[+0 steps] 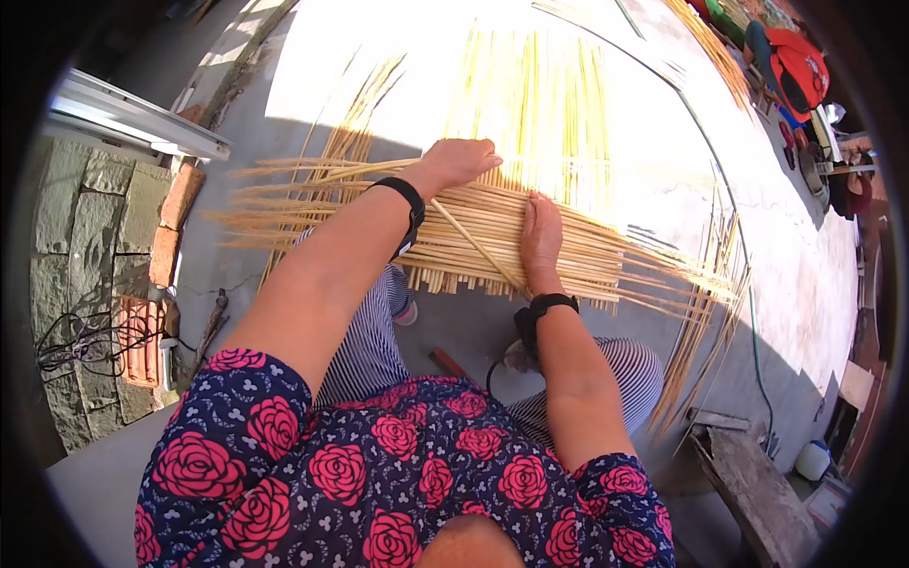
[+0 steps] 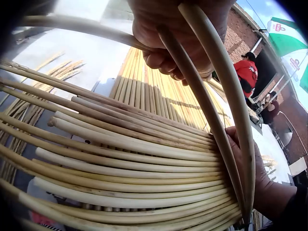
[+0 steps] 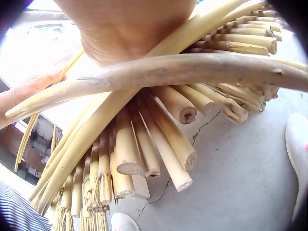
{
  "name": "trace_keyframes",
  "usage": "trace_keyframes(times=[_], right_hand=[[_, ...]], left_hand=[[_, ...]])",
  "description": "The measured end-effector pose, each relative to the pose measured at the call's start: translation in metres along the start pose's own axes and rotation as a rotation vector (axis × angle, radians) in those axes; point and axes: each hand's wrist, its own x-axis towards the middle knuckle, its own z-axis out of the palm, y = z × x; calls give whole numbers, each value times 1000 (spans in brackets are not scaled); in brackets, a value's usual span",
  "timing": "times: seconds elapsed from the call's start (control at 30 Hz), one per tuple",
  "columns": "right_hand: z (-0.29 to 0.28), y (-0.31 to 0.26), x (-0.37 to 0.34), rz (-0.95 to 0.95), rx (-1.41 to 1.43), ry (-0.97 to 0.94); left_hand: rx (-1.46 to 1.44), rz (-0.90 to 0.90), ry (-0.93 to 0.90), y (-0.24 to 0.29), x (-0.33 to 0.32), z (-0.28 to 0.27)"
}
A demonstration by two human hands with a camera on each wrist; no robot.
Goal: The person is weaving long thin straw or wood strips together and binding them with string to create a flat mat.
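Observation:
My left hand (image 1: 454,163) is over the upper edge of a mat of pale reed stalks (image 1: 464,222), its fingers curled round a stalk (image 2: 82,26) that runs off to the left. My right hand (image 1: 542,232) presses on the crosswise stalks near their right part, fingers pointing away from me. A slanting stalk (image 1: 478,244) crosses over the mat between the hands, and bent stalks (image 2: 219,62) arch close in front of the left wrist camera. Cut stalk ends (image 3: 130,166) stick out at the near edge. The right fingertips are hidden in the right wrist view.
Long lengthwise reeds (image 1: 530,95) extend away into bright sun. Loose thin stalks lie at left (image 1: 365,104) and right (image 1: 710,312). A hose (image 1: 696,123) crosses the concrete floor. A stone wall (image 1: 95,237) stands at left; a person in red (image 2: 245,74) is farther off.

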Motion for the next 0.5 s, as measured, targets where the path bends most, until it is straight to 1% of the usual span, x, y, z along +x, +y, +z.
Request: trace_keyframes(times=[0.07,0.13,0.23,0.27,0.33,0.43,0.5], right_hand=[[1,2,0,14,40,15],[-1,0,1,92,109,36],[-2,0,3,158,173,51],[-3,0,3,170,187,52],[-4,0,3,229,246,71],[-4,5,7,301,287,119],[1,10,9,368,322,144]], left_hand=[[-29,62,23,-3,5,7],[-52,139,45,-7,8,12],[-130,154,-26,-12,13,18],[-113,164,-42,-13,15,19],[-77,180,-76,-8,17,11],[-43,107,-128,2,21,-11],[-37,119,-117,9,19,-17]])
